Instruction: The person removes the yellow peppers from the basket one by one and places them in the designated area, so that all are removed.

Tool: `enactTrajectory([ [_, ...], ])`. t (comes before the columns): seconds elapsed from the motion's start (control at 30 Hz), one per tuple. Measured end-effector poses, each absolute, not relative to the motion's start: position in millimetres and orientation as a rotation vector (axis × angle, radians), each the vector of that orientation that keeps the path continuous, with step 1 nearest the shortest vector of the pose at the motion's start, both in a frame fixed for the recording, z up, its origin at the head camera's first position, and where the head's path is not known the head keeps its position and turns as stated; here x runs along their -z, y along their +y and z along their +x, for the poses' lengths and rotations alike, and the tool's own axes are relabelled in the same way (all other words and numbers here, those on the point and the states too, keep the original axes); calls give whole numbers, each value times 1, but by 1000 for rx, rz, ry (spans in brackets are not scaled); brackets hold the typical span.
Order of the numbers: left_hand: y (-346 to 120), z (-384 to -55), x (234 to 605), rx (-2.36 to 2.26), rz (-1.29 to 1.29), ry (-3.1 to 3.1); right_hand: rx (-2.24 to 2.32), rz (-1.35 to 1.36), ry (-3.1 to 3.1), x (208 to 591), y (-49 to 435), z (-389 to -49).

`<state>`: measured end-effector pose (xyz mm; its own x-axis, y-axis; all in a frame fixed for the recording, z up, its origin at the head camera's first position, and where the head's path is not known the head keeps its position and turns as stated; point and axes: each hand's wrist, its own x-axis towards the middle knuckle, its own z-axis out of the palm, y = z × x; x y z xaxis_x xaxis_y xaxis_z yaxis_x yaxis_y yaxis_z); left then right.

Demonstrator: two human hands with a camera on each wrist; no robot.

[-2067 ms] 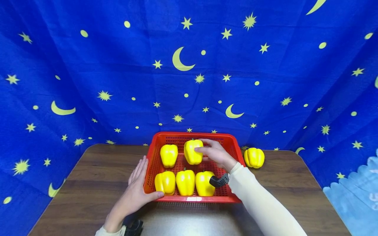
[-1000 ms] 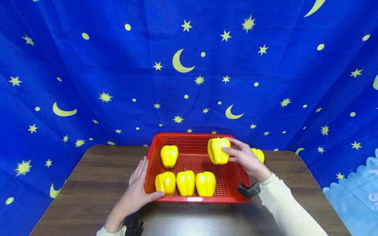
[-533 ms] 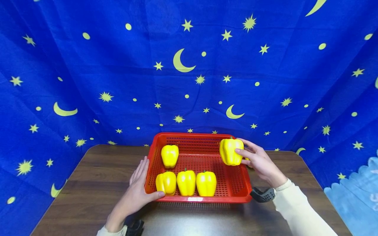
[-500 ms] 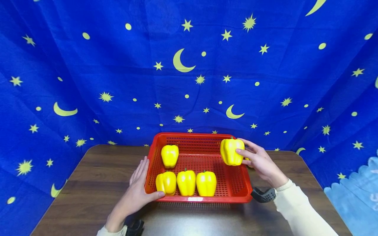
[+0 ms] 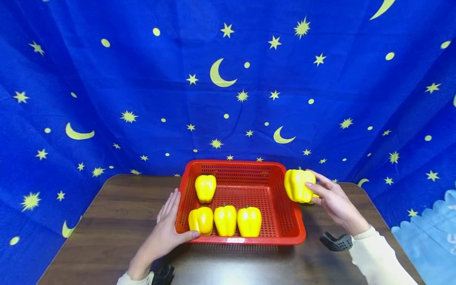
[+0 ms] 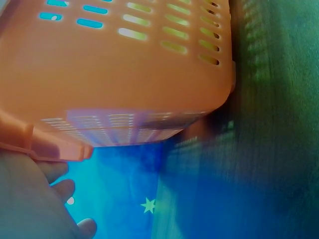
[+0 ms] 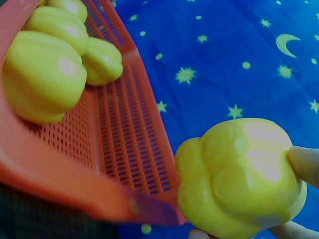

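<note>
A yellow bell pepper [image 5: 296, 186] is held up by my right hand [image 5: 336, 200], thumb in front and fingers behind, just past the right rim of the red basket [image 5: 231, 240]. The right wrist view shows the held bell pepper [image 7: 239, 179] from its lobed underside, with fingertips at its edge. Mostly hidden behind it in the head view is another yellow pepper [image 5: 316, 196] on the table. My left hand [image 5: 165, 225] lies with straight fingers along the basket's left side, its thumb on the front rim. Several yellow peppers [image 5: 225, 221] stand inside the basket.
The basket stands on a brown wooden table [image 5: 117, 213]. A blue curtain [image 5: 164, 79] with moons and stars hangs right behind and on both sides. A light blue cloth [image 5: 432, 229] is at the right edge.
My right hand has carried the pepper from the back middle of the basket rightward, past the right rim. It now covers most of the pepper on the table. The left hand stays in place.
</note>
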<state>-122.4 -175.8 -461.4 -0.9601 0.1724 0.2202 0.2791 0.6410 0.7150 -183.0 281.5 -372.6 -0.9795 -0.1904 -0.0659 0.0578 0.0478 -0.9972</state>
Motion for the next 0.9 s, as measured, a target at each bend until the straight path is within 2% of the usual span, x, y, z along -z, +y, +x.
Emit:
enactTrajectory([
  [0.3, -174, -123, 462, 1223, -363, -2747, 2181, -201, 2060, 379, 303, -183],
  [0.9, -174, -123, 461, 1223, -332, -2782, 2186, -152, 2130, 399, 335, -183],
])
